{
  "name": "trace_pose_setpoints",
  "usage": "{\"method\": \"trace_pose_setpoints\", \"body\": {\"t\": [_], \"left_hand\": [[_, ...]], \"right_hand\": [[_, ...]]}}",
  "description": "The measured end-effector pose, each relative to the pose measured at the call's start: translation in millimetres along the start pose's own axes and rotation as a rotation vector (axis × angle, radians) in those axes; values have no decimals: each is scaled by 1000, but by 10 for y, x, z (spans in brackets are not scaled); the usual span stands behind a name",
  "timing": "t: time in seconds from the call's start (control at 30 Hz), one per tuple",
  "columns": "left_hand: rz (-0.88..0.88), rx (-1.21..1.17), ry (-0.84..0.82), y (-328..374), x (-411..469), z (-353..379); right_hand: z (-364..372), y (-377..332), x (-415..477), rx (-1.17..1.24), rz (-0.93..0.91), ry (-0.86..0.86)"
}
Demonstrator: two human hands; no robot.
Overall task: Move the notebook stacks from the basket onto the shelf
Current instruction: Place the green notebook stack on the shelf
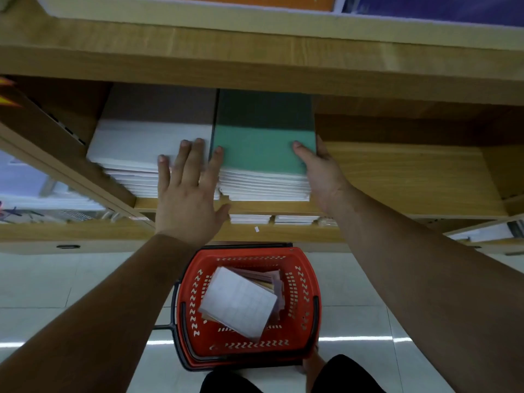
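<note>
My left hand (188, 191) is flat and open, with the fingers spread. Most of them press on the white pile of notebooks (136, 148), and one finger touches the green pile (263, 148) just to its right. My right hand (317, 171) holds the green pile by its right edge, thumb on top, the other fingers hidden round the side. Both piles sit side by side on the wooden shelf (397, 177). Near my feet, the red basket (306, 279) stands on the floor (56, 282) with more notebooks (238, 302) lying tilted inside.
</note>
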State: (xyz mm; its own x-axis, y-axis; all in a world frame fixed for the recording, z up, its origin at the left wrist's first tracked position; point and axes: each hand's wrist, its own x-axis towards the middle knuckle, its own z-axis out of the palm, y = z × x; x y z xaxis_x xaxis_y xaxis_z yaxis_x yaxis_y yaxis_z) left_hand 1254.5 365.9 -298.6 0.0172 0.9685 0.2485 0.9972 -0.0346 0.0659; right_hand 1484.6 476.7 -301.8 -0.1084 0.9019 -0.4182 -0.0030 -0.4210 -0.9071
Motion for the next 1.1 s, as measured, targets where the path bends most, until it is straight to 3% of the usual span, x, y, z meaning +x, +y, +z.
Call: {"method": "trace_pose_setpoints", "body": {"t": [0.3,0.43,0.67,1.1], "left_hand": [[-12,39,-57,46,-61,-66],[-72,55,-97,119,-63,-76],[-88,49,-128,195,-55,-50],[-109,1,-268,219,-94,-288]], "right_hand": [[-94,-93,-149,235,125,-82],[-164,169,-227,127,144,7],[-65,256,-209,167,139,67],[-56,191,-478,-54,226,85]]}}
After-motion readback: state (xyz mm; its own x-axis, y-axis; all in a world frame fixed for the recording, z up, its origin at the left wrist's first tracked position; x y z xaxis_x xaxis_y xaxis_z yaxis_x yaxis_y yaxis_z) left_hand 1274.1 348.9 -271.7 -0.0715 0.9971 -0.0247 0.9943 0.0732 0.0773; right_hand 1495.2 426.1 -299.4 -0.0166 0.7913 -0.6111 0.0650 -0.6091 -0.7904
